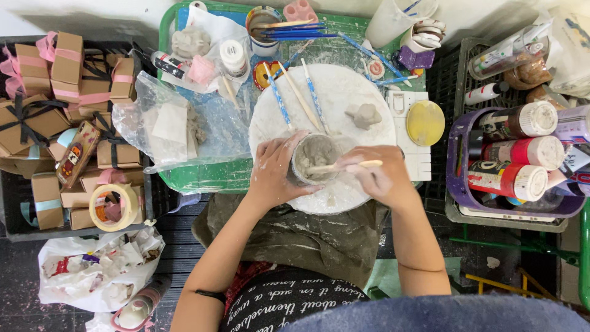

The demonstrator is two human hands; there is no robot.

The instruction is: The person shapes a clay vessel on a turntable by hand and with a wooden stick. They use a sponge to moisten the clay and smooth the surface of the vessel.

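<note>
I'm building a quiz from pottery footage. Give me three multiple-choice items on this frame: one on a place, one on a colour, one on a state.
1. Where does the small clay lump lie?
A. on the round white board
B. in the purple basket
C. on the floor

2. What colour is the tray under the board?
A. red
B. green
C. black

3. What is the left hand doing?
A. resting open on the lap
B. lifting a brush
C. gripping the clay cup

Answers: 1 A, the lump sits on the board beyond the cup. 2 B, green rim shows. 3 C, its fingers wrap the cup while the right hand holds a wooden stick.
</note>
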